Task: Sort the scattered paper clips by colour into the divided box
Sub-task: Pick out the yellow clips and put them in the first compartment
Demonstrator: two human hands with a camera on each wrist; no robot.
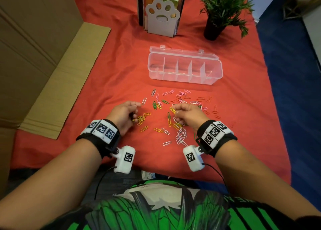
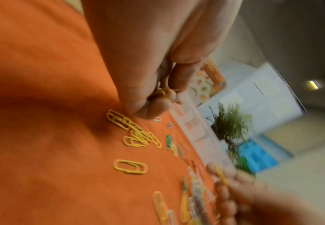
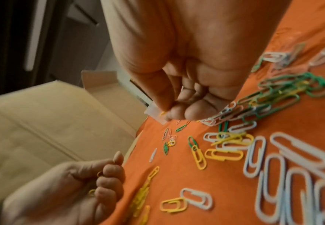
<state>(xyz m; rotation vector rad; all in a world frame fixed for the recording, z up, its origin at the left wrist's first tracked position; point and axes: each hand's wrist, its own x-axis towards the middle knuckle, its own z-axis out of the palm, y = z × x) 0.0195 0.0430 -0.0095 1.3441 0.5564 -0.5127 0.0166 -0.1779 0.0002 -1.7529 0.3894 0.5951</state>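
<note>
A red cloth (image 1: 107, 69) covers the table. At its far middle stands the clear divided box (image 1: 185, 67), lid open. Near it lie scattered paper clips (image 1: 173, 118). The left hand (image 1: 124, 115) and right hand (image 1: 188, 115) each pinch yellow clips (image 2: 160, 93) in curled fingers.

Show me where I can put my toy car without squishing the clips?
Bare red cloth lies left of the clear box, up to the cardboard. Between both hands and below the box it is crowded with paper clips.
</note>
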